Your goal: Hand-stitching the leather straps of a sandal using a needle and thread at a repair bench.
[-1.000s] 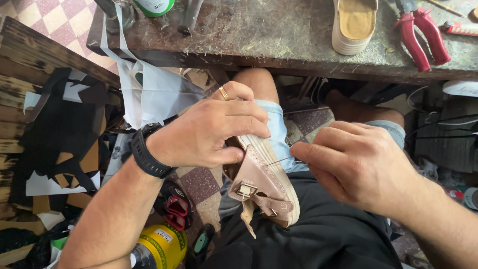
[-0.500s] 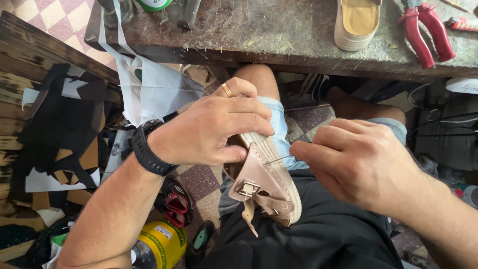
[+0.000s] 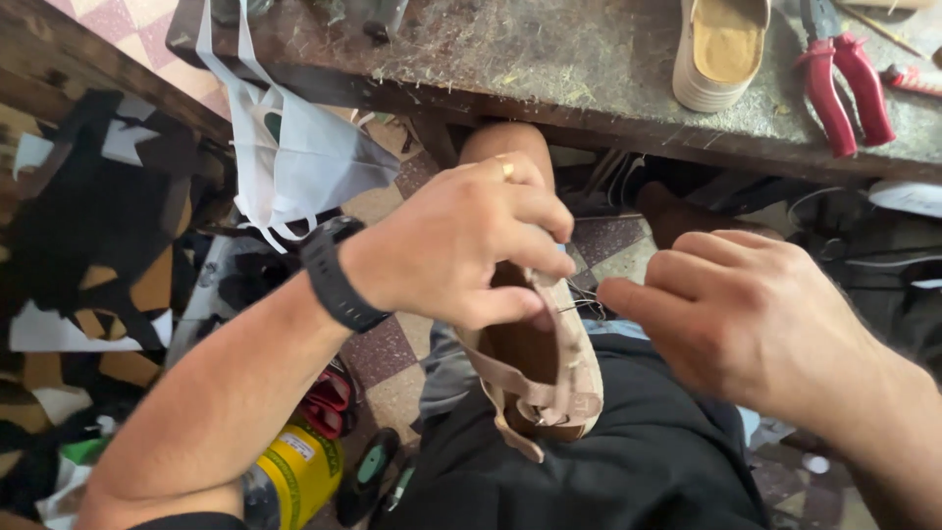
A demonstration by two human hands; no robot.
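A beige sandal (image 3: 549,378) with a strap and small metal buckle rests on my lap, sole side turned toward my right. My left hand (image 3: 461,245), with a ring and a black wristwatch, grips the sandal's upper edge. My right hand (image 3: 746,314) is closed at the sandal's side, fingertips pinching a thin needle with thread (image 3: 579,306) that meets the sandal's edge. The needle is mostly hidden by my fingers.
A worn workbench edge (image 3: 589,103) runs across the top, bearing a second sandal sole (image 3: 721,49) and red-handled pliers (image 3: 844,83). A white cloth bag (image 3: 294,157) hangs at the left. A yellow can (image 3: 294,476) and scraps of material lie on the floor at left.
The sandal has turned on my lap and both hands have shifted slightly down and closer together; my right hand stays pinched at the sandal's edge.
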